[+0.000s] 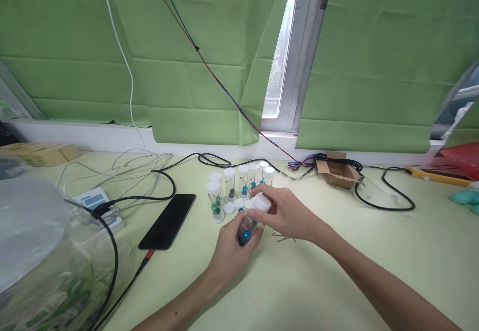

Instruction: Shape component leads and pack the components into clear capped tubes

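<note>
Tube (246, 235) right of the phone (167, 222) tilts in the left hand (230, 246), fingers (257, 237) curled round; the right hand (287, 212) pinches its white cap (263, 203).

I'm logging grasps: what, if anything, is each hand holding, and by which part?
The left hand grips a clear tube around its body; the right hand pinches the white cap at the tube's end.

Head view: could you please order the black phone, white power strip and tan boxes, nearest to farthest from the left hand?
1. Black phone: left of the left hand.
2. White power strip: left of the phone.
3. Tan boxes: at the far back left.
</note>
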`<state>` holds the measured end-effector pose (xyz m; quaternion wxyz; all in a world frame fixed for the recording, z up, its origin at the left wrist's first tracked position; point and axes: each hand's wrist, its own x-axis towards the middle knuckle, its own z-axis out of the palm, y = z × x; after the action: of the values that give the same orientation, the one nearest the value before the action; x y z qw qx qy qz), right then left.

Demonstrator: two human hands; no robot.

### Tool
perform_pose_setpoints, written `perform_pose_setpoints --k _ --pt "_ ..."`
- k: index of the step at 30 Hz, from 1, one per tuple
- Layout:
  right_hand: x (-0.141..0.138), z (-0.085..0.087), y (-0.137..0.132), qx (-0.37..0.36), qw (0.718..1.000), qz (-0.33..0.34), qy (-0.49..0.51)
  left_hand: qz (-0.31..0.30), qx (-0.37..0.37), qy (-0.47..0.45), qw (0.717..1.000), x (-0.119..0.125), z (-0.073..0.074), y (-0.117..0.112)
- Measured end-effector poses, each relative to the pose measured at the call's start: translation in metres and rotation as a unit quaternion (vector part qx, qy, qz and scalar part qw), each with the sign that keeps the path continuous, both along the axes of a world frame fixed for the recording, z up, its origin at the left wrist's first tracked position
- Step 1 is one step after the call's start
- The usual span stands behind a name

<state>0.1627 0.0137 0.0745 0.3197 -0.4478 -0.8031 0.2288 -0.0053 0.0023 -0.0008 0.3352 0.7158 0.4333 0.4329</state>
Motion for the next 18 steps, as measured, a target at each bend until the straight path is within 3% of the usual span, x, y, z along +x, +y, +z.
perform_pose_setpoints --k 5,11,18 --pt "0.011 0.014 0.0 0.042 0.999 -0.01 -0.008 0.018 0.011 0.0 1.0 -0.001 -0.001 0.001" --pt "0.037 0.034 0.002 0.094 0.99 -0.096 -0.049 0.038 -0.013 -0.017 0.999 -0.001 -0.002 0.002" --pt "0.048 0.02 0.016 0.128 0.958 -0.146 -0.211 0.014 0.019 0.036 0.999 -0.001 -0.004 0.002"
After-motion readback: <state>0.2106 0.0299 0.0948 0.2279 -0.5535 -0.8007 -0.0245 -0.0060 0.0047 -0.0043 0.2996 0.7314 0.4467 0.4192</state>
